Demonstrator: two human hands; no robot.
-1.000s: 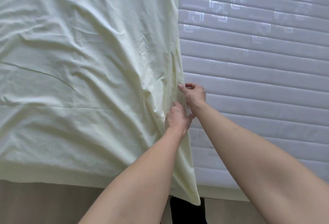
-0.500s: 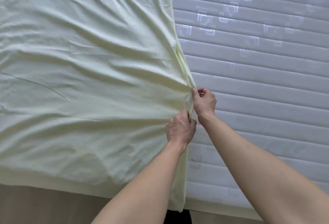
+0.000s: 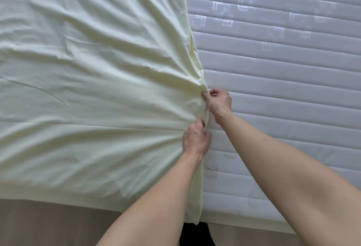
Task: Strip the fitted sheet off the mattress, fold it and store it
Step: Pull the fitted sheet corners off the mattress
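Head view: pale yellow fitted sheet (image 3: 93, 81) covered the left part of the mattress (image 3: 283, 81), its free edge running top to bottom roughly down the middle of the frame. Right part of the mattress was bare: white quilted surface with horizontal ribs and faint square motifs.

Left hand (image 3: 196, 140) was on the sheet's edge, fingers curled, pinching a bunch of fabric at the thumb side. Right hand (image 3: 218, 102) sat just above it, thumb and forefinger closed on the same edge, other fingers curled in. The two hands were close together, not touching as far as I could tell.

Creases in the sheet fanned out leftward from the two grip points, so the fabric was taut there. Below the left hand the edge hung as a narrow strip down past the mattress's near side. Sheet's near hem lay along the front edge of the mattress on the left.

Beige floor (image 3: 48, 226) showed below the mattress; a dark patch sat at the bottom centre between the forearms, couldn't tell what it was.
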